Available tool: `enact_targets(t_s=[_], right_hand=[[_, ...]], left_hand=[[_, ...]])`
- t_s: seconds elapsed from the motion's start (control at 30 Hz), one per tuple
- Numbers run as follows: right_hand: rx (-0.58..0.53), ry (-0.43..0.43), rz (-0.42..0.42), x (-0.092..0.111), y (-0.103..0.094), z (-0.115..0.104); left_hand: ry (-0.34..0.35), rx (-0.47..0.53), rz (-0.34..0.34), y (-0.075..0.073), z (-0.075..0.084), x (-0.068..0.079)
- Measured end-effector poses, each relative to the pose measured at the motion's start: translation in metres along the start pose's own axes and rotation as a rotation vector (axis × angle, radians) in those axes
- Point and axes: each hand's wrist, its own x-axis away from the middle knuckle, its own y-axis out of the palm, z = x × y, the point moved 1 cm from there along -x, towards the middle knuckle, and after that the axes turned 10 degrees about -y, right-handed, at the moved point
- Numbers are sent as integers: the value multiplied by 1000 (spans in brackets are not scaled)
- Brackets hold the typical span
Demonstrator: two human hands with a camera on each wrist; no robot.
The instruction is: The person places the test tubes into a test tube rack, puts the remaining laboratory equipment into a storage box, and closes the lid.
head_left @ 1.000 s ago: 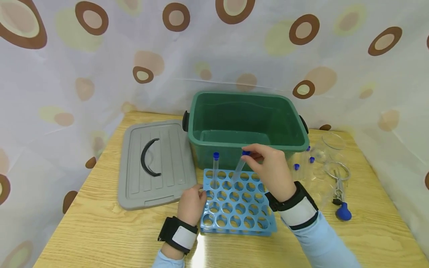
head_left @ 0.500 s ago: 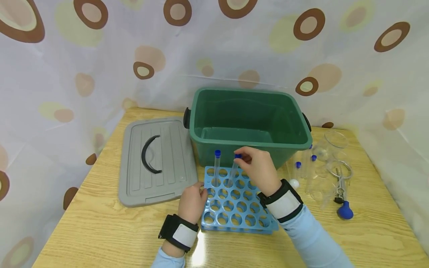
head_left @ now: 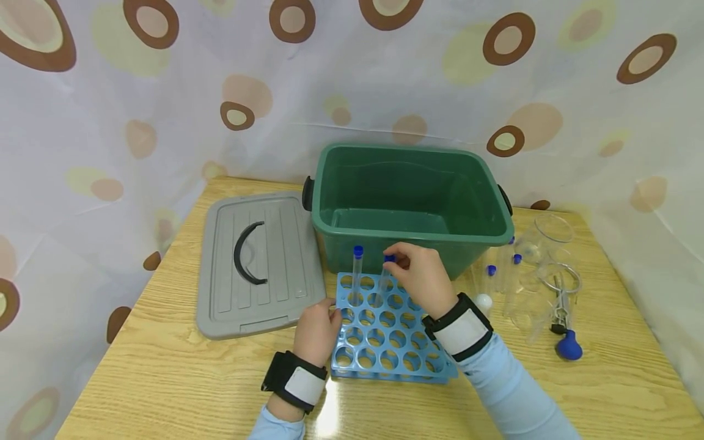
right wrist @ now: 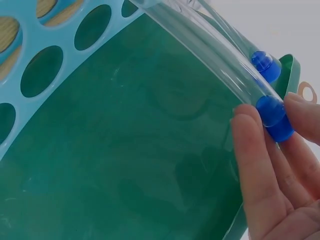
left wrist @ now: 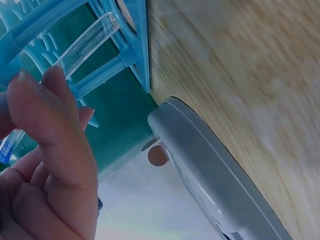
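My right hand (head_left: 420, 275) pinches the blue stopper (right wrist: 275, 120) of a clear test tube (head_left: 383, 282) between thumb and fingertips. The tube's lower end is down in a back-left hole of the light-blue test tube rack (head_left: 396, 371), and it leans slightly. Just left of it, a second stoppered test tube (head_left: 357, 275) stands in the rack. My left hand (head_left: 317, 333) grips the rack's left edge, fingers curled at its side bar in the left wrist view. There a tube's rounded bottom (left wrist: 90, 45) shows inside the rack.
Behind the rack stands an uncovered green bin (head_left: 412, 237); its grey lid (head_left: 280, 269) lies to the left. On the right are several stoppered tubes (head_left: 491, 272), clear glassware (head_left: 552, 227), a metal clamp (head_left: 560, 305) and a blue rubber bulb (head_left: 569, 346).
My right hand has moved left and slightly down with the test tube, which now stands more upright and nearer the second tube. My left hand has stayed at the rack's edge.
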Motion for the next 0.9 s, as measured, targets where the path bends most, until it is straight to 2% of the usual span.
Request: enact_targets(t_s=[0.4, 0.7, 0.9], right_hand=[[-6, 33, -26, -3, 4, 4], [53, 26, -71, -7, 11, 5], [110, 26, -96, 3, 6, 0]], left_hand=[[2, 27, -13, -2, 0, 4], [3, 25, -8, -4, -4, 5], [17, 28, -21, -3, -4, 4]])
